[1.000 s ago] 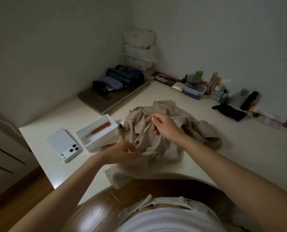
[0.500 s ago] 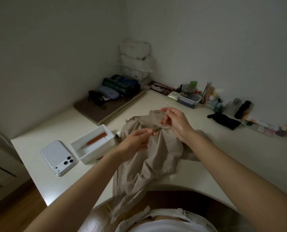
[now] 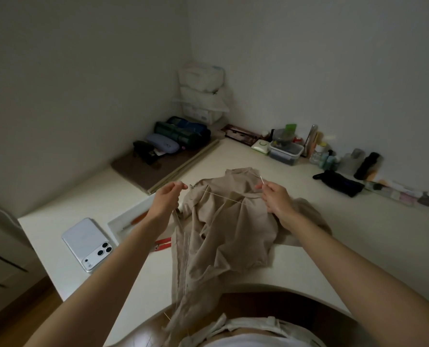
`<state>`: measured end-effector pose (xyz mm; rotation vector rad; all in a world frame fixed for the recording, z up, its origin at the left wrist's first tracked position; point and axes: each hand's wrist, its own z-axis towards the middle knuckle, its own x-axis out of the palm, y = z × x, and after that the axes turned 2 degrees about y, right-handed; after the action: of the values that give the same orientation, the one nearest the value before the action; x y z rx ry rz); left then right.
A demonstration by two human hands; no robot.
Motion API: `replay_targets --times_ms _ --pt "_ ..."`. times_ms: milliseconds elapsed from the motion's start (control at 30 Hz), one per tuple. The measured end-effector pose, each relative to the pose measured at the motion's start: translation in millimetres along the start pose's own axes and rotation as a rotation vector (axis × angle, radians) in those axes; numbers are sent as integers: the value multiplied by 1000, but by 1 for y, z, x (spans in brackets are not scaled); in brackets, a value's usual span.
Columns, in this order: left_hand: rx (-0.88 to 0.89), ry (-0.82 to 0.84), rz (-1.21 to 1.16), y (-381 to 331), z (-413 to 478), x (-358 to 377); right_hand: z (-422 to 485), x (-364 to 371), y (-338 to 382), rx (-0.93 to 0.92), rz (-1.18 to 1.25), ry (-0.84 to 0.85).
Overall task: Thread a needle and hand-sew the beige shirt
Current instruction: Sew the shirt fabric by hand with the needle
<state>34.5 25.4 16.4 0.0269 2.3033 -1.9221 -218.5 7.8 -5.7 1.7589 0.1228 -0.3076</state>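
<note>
Over shirt, thread taut between left fingers, right fingers pinching needle.

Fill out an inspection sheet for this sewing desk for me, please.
Surface: pale desk with a curved front edge.
Job's things: beige shirt heaped on the desk, one part hanging over the front edge; needle; thread stretched above the shirt.
Clutter: phone, white tray, red tool beside it, black pouch, bottles along the wall, brown mat with cases on it.
Hands: left hand pinches the thread; right hand pinches the needle, which points up.
Cables: nothing seen.
Surroundings: plain walls, stacked tissue packs in the corner, wooden floor.
</note>
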Motion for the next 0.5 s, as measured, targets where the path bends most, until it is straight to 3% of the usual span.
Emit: replay_targets --times_ms 100,200,333,500 --pt "85 44 344 11 3 5 2 6 -3 -21 -183 51" --pt "95 153 693 25 -2 12 -8 17 -3 -33 -287 256" --pt "106 227 649 34 -30 19 -26 27 -11 -37 -381 437" --pt "71 583 800 64 -58 14 -42 25 -27 -28 -462 825"
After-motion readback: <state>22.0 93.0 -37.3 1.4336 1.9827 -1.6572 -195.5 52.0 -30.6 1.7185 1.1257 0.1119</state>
